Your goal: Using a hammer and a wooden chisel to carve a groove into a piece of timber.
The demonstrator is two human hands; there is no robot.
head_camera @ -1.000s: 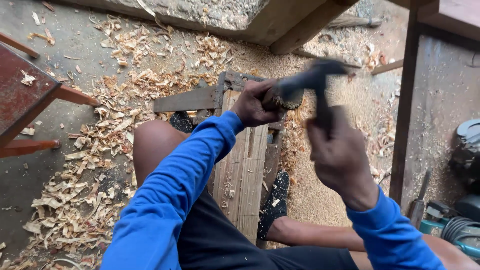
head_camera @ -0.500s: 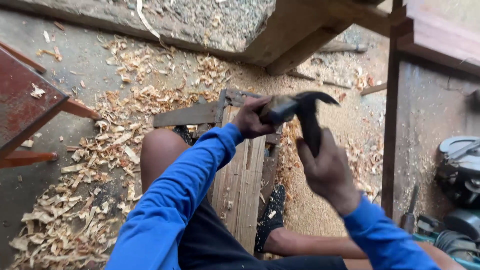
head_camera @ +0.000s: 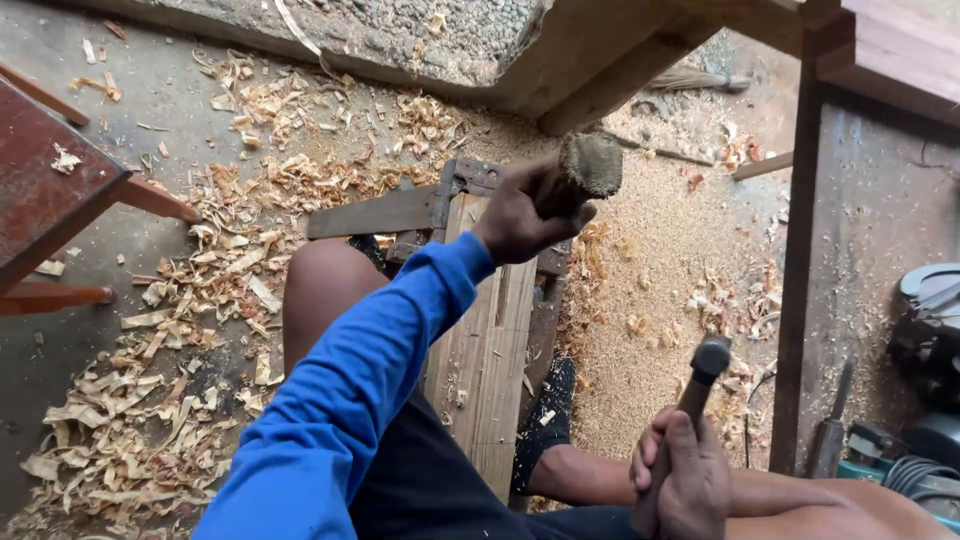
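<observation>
The left hand (head_camera: 520, 215) hides the chisel's (head_camera: 585, 170) blade; the hammer's (head_camera: 700, 375) handle disappears inside the right hand (head_camera: 685, 480).

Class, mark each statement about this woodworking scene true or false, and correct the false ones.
1. The left hand grips a chisel handle with a battered top. True.
2. The right hand holds a saw. False: it holds a hammer.
3. The hammer rests on the chisel. False: it is held apart, lower right.
4. Wood shavings litter the floor. True.
5. The person wears a red sleeve. False: the sleeve is blue.
</observation>
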